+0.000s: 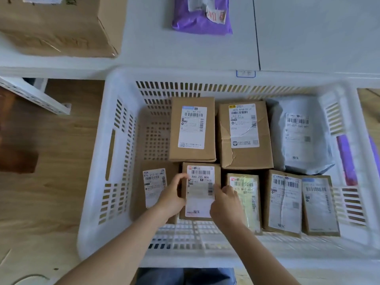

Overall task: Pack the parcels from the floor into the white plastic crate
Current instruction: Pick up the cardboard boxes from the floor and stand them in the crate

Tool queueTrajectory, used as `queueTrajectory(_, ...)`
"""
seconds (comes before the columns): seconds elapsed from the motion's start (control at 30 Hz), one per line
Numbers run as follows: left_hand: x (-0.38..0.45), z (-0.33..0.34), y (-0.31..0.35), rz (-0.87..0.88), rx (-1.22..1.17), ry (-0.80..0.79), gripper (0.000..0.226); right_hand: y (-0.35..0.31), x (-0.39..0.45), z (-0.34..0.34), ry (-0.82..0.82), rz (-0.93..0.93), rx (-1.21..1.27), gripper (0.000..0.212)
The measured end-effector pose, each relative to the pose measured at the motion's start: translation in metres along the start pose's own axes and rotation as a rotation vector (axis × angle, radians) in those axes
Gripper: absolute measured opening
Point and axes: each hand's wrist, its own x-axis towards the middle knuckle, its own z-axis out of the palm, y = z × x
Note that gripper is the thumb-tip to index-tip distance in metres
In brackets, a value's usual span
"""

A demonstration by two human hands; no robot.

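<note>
**Small box going into the front row of the crate**

The likeliest trouble is the small brown box settling crooked. It sits in the near row of the white plastic crate, between a labelled box on its left and a box under shiny yellowish wrap on its right, and it looks to ride partly over the left neighbour. If it is let go while perched on that edge it could tip or end up tilted, wasting the open floor of the crate in the far left corner. Fingers could also get pinched between the tightly packed boxes as it is pushed down.

The left hand has its fingers curled round the box's left edge, thumb up near the label's top corner. The right hand holds the right edge with bent fingers, fingertips on the label. Both grips are closed on this one box, neither wide open.

Behind it stand two larger cardboard boxes and a grey mailer bag; two more labelled boxes fill the near right. A purple parcel and a big carton lie on the tabletop beyond.
</note>
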Motion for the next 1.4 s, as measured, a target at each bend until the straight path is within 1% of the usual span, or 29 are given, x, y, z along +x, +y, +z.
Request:
queueTrajectory(0.07, 0.007, 0.002, -0.005, 0.023, 0.131, 0.051, 0.054, 0.000, 0.005, 0.006, 0.047, -0.044, -0.114, 0.036)
queueTrajectory(0.1, 0.008, 0.001, -0.005, 0.030, 0.193, 0.052, 0.056, -0.001, 0.006, 0.007, 0.052, -0.058, -0.132, 0.034)
queueTrajectory(0.2, -0.001, -0.014, 0.004, 0.049, 0.406, -0.018, 0.053, -0.006, -0.001, -0.003, 0.019, -0.071, -0.105, 0.034)
queueTrajectory(0.23, -0.009, -0.021, 0.012, 0.048, 0.435, -0.010, 0.049, -0.008, -0.008, -0.012, 0.023, -0.068, -0.091, 0.032)
queueTrajectory(0.37, -0.058, -0.057, 0.066, -0.001, 0.480, 0.122, 0.024, -0.023, -0.049, -0.076, 0.061, -0.050, -0.045, 0.035)
queueTrajectory(0.47, -0.110, -0.085, 0.121, 0.025, 0.535, 0.135, 0.016, -0.046, -0.093, -0.139, 0.055, -0.048, -0.018, 0.028)
queueTrajectory(0.6, -0.189, -0.120, 0.198, 0.070, 0.656, 0.203, 0.022, -0.080, -0.157, -0.223, 0.063, -0.050, -0.013, 0.023)
queueTrajectory(0.7, -0.246, -0.143, 0.251, 0.103, 0.744, 0.248, 0.031, -0.103, -0.204, -0.282, 0.105, -0.050, -0.021, 0.032)
queueTrajectory(0.77, -0.279, -0.158, 0.281, 0.121, 0.771, 0.278, 0.032, -0.116, -0.233, -0.318, 0.154, -0.077, -0.048, 0.036)
queueTrajectory(0.87, -0.325, -0.182, 0.325, 0.172, 0.780, 0.321, 0.029, -0.136, -0.276, -0.370, 0.247, -0.098, -0.064, 0.032)
queueTrajectory(0.93, -0.354, -0.199, 0.354, 0.211, 0.806, 0.376, 0.026, -0.149, -0.303, -0.404, 0.301, -0.125, -0.048, 0.034)
queueTrajectory(1.03, -0.401, -0.220, 0.394, 0.270, 0.832, 0.472, 0.030, -0.165, -0.348, -0.449, 0.377, -0.164, -0.037, 0.036)
queueTrajectory(1.13, -0.441, -0.235, 0.428, 0.356, 0.863, 0.550, 0.033, -0.176, -0.388, -0.482, 0.444, -0.196, -0.050, 0.036)
queueTrajectory(1.27, -0.488, -0.248, 0.453, 0.401, 0.918, 0.648, 0.027, -0.188, -0.434, -0.508, 0.531, -0.229, -0.051, 0.030)
queueTrajectory(1.4, -0.514, -0.253, 0.461, 0.417, 0.919, 0.656, 0.024, -0.192, -0.460, -0.516, 0.566, -0.267, -0.027, 0.027)
